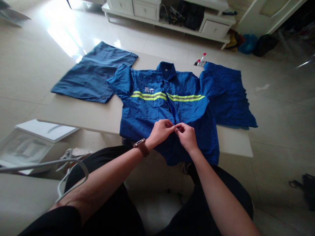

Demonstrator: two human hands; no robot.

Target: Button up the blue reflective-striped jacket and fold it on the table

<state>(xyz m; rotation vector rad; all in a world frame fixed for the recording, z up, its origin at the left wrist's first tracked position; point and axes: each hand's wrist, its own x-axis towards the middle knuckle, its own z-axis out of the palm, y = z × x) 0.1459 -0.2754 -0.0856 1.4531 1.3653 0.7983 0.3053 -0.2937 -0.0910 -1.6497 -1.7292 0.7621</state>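
Observation:
A blue work jacket (147, 109) with yellow-green reflective stripes lies spread on a low pale table, its collar pointing away from me. The front is parted between the collar and my hands. My left hand (162, 131) and my right hand (186, 135) meet at the front opening, thumbs and fingers pinched on the jacket's front edge. Whatever small fastening lies between the fingertips is hidden. The lower hem hangs over the near table edge toward my knees.
Folded blue garments lie left (86, 75) and right (227, 95) of the jacket on the table (81, 111). Red-capped bottles (203, 59) stand behind. A white cabinet (145, 9) is at the back. A grey cable (83, 168) loops near my left arm, beside a white box (46, 131).

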